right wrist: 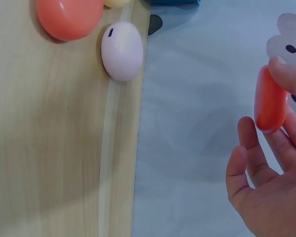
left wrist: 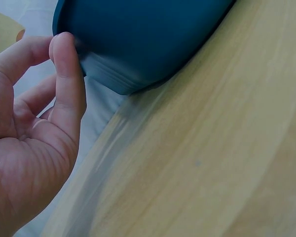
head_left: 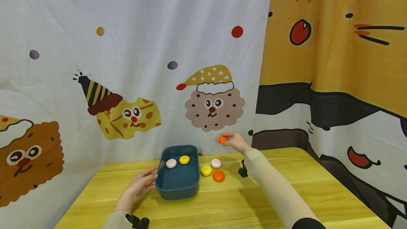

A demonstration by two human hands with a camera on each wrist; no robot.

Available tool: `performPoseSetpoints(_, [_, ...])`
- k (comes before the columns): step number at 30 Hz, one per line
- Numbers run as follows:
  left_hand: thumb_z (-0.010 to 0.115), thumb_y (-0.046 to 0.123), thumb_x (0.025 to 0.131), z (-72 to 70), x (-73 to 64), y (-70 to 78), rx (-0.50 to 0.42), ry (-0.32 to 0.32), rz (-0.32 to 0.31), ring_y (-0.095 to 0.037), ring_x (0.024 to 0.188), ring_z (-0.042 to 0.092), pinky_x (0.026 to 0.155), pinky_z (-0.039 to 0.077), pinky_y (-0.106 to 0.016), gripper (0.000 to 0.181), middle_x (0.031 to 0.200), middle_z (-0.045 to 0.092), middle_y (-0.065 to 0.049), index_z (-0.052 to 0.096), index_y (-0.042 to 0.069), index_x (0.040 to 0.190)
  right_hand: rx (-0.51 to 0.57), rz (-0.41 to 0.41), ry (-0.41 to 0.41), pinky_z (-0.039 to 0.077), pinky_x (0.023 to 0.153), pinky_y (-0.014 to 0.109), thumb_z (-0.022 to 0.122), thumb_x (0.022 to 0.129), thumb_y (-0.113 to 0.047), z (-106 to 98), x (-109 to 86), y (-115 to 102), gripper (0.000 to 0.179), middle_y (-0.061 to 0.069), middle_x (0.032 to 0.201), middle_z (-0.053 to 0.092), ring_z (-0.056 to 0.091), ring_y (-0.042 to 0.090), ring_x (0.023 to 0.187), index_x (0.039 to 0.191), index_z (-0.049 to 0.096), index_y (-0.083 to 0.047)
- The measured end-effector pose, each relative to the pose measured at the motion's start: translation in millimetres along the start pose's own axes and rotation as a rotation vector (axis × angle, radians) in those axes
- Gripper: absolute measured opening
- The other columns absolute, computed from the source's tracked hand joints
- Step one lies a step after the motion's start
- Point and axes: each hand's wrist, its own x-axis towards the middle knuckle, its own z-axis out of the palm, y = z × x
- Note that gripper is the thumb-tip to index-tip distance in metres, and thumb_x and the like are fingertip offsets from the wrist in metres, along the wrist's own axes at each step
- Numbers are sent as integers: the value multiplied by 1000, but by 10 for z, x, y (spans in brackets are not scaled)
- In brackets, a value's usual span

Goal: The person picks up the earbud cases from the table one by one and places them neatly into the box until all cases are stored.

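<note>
My right hand (head_left: 236, 142) pinches an orange disc-shaped piece (head_left: 223, 139) between thumb and fingers, raised above the table's back edge. The right wrist view shows this piece (right wrist: 271, 101) edge-on, with the other fingers loosely bent below it. At the left side of a dark teal box (head_left: 178, 186), my left hand (head_left: 140, 185) touches the outer wall near the rim with relaxed fingers. Inside the box lie a pale pink piece (head_left: 171, 163) and a yellow piece (head_left: 184, 160). Right of it on the table are another yellow piece (head_left: 206, 170), pale pink piece (head_left: 216, 163) and orange piece (head_left: 218, 176).
The wooden table (head_left: 222, 207) ends at the back against a white curtain (head_left: 143, 45) printed with cartoon figures. A yellow and white cartoon curtain (head_left: 330, 63) hangs along the right side. The box stands near the table's back edge.
</note>
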Motion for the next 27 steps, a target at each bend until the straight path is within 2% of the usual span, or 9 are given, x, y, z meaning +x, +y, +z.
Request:
performPoseSetpoints(8, [56,10,98,0,-15,2,3,16,1,-9,66,61,67,54,-23,64,93,62,-6,23,-4,151,19,-1,-2,41,99,47,74,81,-4,31,34,-63,51,20,132,56,51,33,118,129,59,4])
performPoseSetpoints(15, [57,11,98,8,-20,-1,1,35,-2,-10,66,60,67,54,-23,63,94,63,-6,26,-4,151,-1,-35,-12,44,95,45,75,80,-4,71,53,-92,52,20,128,58,54,32,112,129,60,5])
performPoseSetpoints(22, [55,9,99,12,-15,2,-1,19,0,-10,67,60,68,54,-24,62,98,62,-9,25,-4,151,0,-38,-29,43,97,46,74,81,-5,130,69,-132,52,19,129,58,55,31,112,130,58,4])
performPoseSetpoints(27, [54,9,99,0,-12,4,10,13,-2,-10,66,60,69,54,-23,61,95,61,-7,24,-5,151,4,-23,-32,42,97,45,75,81,-7,181,93,-175,53,16,132,57,54,28,112,130,60,1])
